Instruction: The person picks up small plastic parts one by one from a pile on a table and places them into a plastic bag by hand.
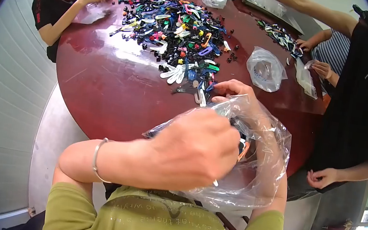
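Observation:
My left hand [193, 149], with a bracelet [96, 159] at its wrist, is closed in a fist in front of a clear plastic bag [254, 184]. Its fingertips face away, so what they hold is hidden. The bag lies around my right forearm, with a few hair clips inside, among them an orange clip [244, 151]. My right hand [238, 93] reaches past the bag to the near end of the pile. Its thumb and forefinger are apart, the fingertips at a dark blue hair clip [211, 87]. Beside them lie white snap clips [175, 73].
A big heap of mixed hair clips [177, 25] covers the middle of the red table [90, 84]. Another clear bag [265, 70] lies at right, near a smaller pile of clips [280, 36]. One person [62, 1] handles a bag at left; others are at the right side.

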Action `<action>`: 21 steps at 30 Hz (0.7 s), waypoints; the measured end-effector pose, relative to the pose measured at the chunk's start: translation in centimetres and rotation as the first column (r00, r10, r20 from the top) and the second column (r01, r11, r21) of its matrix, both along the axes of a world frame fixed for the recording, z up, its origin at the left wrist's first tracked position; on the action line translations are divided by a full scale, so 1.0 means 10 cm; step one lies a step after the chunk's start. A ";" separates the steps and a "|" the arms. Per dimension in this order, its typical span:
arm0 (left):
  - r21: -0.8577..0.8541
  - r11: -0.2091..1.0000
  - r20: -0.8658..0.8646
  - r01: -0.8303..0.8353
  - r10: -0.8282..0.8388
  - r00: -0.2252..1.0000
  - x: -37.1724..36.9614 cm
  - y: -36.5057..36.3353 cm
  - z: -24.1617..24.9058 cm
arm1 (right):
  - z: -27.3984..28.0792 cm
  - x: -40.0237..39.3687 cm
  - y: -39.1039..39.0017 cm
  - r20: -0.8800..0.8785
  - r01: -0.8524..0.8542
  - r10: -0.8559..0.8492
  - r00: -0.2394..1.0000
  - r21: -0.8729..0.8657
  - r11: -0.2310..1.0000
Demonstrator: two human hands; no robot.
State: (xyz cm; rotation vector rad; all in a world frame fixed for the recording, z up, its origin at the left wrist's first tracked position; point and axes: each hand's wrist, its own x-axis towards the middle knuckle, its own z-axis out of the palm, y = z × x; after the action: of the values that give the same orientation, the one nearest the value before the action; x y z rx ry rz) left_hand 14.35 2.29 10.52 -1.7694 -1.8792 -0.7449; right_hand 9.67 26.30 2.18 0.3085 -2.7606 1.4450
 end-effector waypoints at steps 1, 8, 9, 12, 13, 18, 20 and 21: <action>-0.022 1.000 0.012 0.009 -0.009 1.000 0.04 0.04 -0.03 | 0.03 0.01 -0.04 0.004 0.023 -0.023 1.000 0.009 1.000; 0.347 0.934 0.350 -0.082 -0.048 0.935 -0.31 -0.03 -0.03 | -0.14 -0.13 0.03 -0.113 0.079 -0.069 0.991 0.084 0.993; 0.291 0.945 0.431 -0.150 0.011 0.902 -0.47 -0.07 -0.08 | -0.15 -0.15 0.03 -0.202 0.093 -0.067 0.977 0.123 0.988; -0.100 0.895 0.500 -0.434 0.423 0.756 -0.94 -0.15 -0.33 | -0.18 -0.18 0.01 -0.201 0.095 -0.062 0.978 0.161 0.982; -0.191 0.858 0.441 -0.476 0.509 0.739 -1.06 -0.16 -0.46 | -0.17 -0.18 0.02 -0.193 0.085 -0.049 0.980 0.185 0.979; -0.420 0.691 0.285 -0.588 0.716 0.637 -1.18 -0.15 -0.76 | -0.20 -0.20 0.04 -0.244 0.129 -0.088 0.966 0.159 0.979; -0.408 0.683 0.263 -0.606 0.724 0.638 -1.15 -0.12 -0.81 | -0.16 -0.19 0.04 -0.221 0.144 -0.115 0.968 0.119 0.982; -0.402 0.678 0.252 -0.615 0.728 0.638 -1.13 -0.12 -0.83 | -0.15 -0.18 0.03 -0.210 0.151 -0.128 0.969 0.099 0.984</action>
State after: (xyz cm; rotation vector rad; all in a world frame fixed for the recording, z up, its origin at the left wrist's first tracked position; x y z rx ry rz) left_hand 3.01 1.11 2.19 -0.8856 -2.7972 -0.5671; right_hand 7.83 26.65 0.70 0.2417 -2.6454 1.1571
